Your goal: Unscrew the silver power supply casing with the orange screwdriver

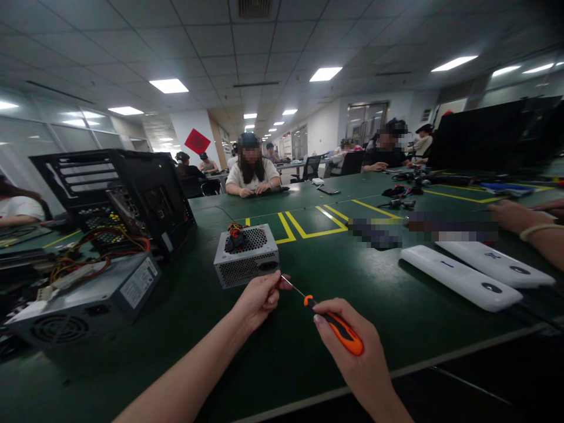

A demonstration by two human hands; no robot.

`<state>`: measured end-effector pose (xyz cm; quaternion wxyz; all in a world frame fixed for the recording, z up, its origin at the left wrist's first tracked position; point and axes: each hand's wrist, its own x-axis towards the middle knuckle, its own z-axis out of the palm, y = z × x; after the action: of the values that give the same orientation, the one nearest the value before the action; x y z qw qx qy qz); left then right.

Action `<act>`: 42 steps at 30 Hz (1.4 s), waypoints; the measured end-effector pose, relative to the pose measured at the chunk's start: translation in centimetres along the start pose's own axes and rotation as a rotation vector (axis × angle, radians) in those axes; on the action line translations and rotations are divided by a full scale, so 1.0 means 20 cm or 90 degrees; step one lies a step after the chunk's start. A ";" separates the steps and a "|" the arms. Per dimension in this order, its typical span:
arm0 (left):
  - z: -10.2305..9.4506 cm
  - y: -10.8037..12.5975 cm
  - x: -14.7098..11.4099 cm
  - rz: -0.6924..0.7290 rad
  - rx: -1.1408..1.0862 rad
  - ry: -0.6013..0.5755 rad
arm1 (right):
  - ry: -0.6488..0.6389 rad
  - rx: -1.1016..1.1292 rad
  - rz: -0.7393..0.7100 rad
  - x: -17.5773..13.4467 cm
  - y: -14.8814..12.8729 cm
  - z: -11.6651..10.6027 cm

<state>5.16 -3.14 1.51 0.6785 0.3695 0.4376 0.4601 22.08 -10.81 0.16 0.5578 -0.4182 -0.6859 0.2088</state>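
A person's right hand [350, 343] grips an orange-and-black screwdriver [342, 332], its blade slanting up and leftward over a green table [247, 376]. The left hand [261, 298] is curled, thumb and fingertips drawn together at the blade's tip; from where I stand, I cannot tell whether they pinch anything. Just beyond that hand sits a grey power supply [247, 264], bundled wires on top. Near left, a larger supply [101, 294] lies before an open black case [165, 205]. To the right are two white devices [458, 279] and, past them, another person's hand [520, 217]. Across the table sits a co-worker [268, 174] in a pale top.
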 end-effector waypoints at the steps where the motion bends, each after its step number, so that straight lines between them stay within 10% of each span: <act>1: 0.00 -0.01 0.00 0.005 0.006 0.005 | -0.009 -0.006 -0.007 0.00 0.00 0.00; 7: -0.03 -0.01 0.02 0.020 0.072 0.003 | -0.055 -0.067 -0.101 0.00 0.01 0.03; 12: -0.12 0.07 0.01 -0.101 0.186 -0.139 | -0.079 -0.145 -0.168 0.02 -0.01 0.06; 20: -0.20 0.11 0.05 -0.080 0.079 -0.030 | -0.129 -0.196 -0.213 0.08 -0.06 0.15; 42: -0.22 0.09 0.06 -0.042 0.072 -0.019 | -0.180 -0.283 -0.225 0.11 -0.05 0.23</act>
<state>0.81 -1.01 1.26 0.6780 0.3996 0.4645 0.4062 17.39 -8.67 0.85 0.3800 -0.3711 -0.8472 0.0099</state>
